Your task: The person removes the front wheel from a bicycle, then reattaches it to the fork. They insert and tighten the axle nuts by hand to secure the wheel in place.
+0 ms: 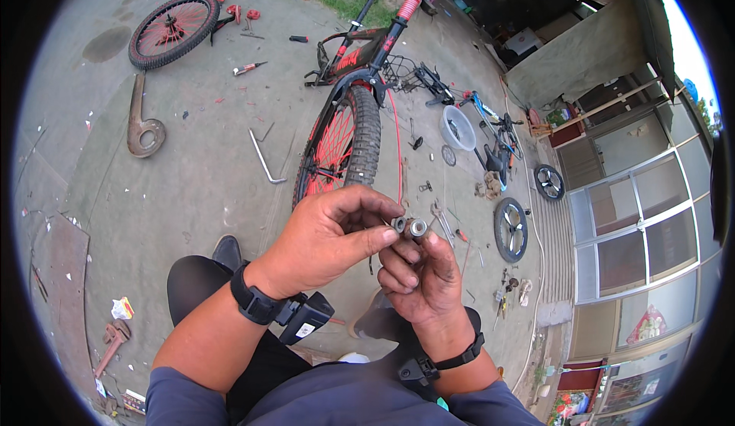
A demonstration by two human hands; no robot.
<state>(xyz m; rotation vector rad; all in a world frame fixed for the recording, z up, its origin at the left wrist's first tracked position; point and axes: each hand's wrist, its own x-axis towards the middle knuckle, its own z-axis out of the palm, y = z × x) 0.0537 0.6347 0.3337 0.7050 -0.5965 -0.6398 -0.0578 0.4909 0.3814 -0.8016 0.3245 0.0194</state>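
My left hand (333, 231) is closed, with a small dark metal nut (399, 225) pinched between thumb and fingertips. Right beside it, my right hand (429, 280) grips a short shiny metal sleeve (416, 228) with a round hole in its end, held between thumb and fingers. The two parts are close together; whether they touch I cannot tell. Just beyond my hands stands the front wheel (365, 139) of a bicycle, with a knobby black tyre and red spokes. A thin red cable (395, 131) hangs down beside the fork.
A loose wheel (174, 31) and a rusty tool with a ring-shaped end (145, 135) lie at far left. A bent metal rod (264, 156) is nearer. At right are a plastic basin (458, 127), scattered tools, and black wheels (511, 230). A rusty pipe wrench (112, 343) lies lower left.
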